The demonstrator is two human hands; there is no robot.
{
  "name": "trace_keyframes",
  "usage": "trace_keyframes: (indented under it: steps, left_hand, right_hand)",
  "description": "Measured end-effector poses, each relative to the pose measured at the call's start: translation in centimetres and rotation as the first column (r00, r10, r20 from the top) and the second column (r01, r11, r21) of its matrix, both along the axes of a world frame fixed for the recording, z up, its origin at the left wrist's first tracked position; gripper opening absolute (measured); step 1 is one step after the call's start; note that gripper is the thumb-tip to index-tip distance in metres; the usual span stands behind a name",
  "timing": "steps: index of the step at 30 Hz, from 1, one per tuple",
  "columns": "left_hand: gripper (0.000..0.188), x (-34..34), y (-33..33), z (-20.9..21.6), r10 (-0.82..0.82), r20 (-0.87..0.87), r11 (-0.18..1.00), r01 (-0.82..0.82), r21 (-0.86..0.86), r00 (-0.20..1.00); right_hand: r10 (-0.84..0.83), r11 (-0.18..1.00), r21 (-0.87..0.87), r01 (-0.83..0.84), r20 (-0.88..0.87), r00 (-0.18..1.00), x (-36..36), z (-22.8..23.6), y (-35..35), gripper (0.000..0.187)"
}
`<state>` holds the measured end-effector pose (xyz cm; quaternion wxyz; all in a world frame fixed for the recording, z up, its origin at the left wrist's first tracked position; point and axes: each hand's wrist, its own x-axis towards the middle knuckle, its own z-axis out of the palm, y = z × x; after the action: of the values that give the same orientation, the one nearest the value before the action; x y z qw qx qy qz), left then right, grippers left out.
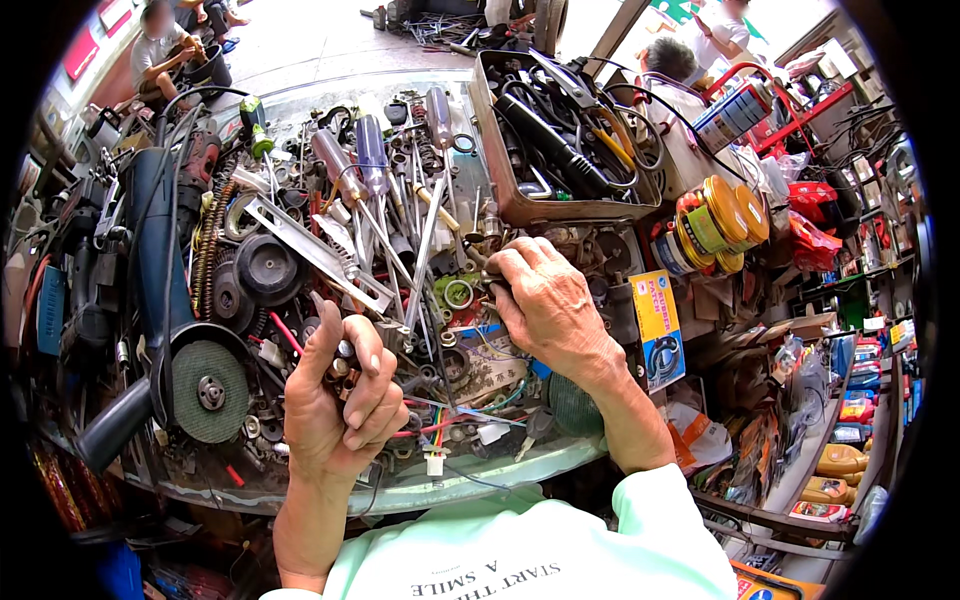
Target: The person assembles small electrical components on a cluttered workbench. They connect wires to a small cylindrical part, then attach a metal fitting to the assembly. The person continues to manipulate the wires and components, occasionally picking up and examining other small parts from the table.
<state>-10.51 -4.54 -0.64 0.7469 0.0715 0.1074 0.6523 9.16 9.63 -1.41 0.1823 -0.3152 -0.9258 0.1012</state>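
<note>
Palm up, my left hand is curled around several small metal fittings, which look like bolts or nuts. The pile of loose parts on the glass-topped table lies just beyond it. My right hand is palm down over the middle of the pile, its fingers bent and drawn together. Its fingertips are among small metal pieces; whatever they pinch is hidden. Close to those fingers lies a pale ring. Screwdrivers with clear and purple handles and a light metal channel strip lie between and beyond my hands.
An angle grinder with a green disc lies at the left. A metal box of tools and cables stands at the far right of the table. Yellow-lidded jars and a yellow-blue card box are right of it. People sit beyond the table.
</note>
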Motion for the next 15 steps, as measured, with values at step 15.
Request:
trace_keyframes:
  steps: [15]
  left_hand:
    - [0.053,0.1,0.0,0.1,-0.038,0.005,0.999,0.038,-0.03,0.999]
  right_hand:
    - [-0.092,0.979,0.169,0.111,-0.116,0.989,-0.7,0.4,0.4,0.015]
